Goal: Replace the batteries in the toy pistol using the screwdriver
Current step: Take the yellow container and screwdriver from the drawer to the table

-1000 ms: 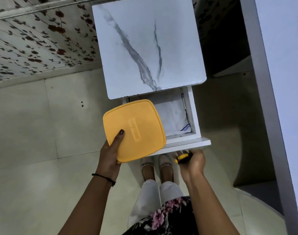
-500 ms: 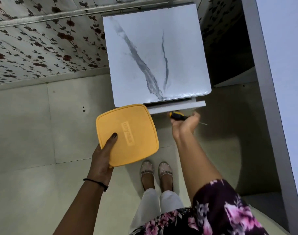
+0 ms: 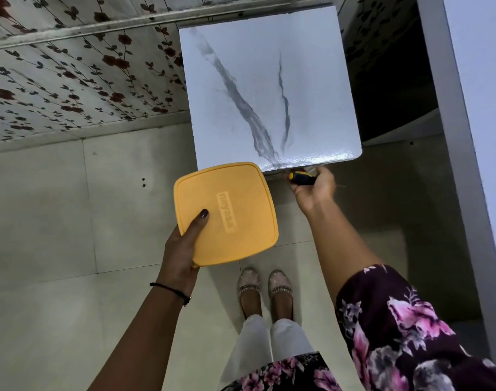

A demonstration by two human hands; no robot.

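Note:
My left hand (image 3: 182,249) grips a square yellow-lidded container (image 3: 227,213) by its near left corner, thumb on the lid, held level above the floor. My right hand (image 3: 314,187) is closed around a screwdriver (image 3: 302,177) with a yellow and black handle; its thin shaft pokes out to the right. That hand rests against the front edge of the white marble-patterned side table (image 3: 269,88), just under its top. The drawer front is pushed in flush. No toy pistol or batteries are visible.
A floral-patterned wall (image 3: 72,66) runs along the left and back. A white panel or door frame (image 3: 472,136) stands at the right, with a dark gap beside the table. Pale floor tiles (image 3: 57,221) lie below, and my feet (image 3: 265,289) are near the table.
The open drawer has been pushed shut by my right hand, which moved forward with the screwdriver. My left hand kept the yellow container, shifting it slightly left.

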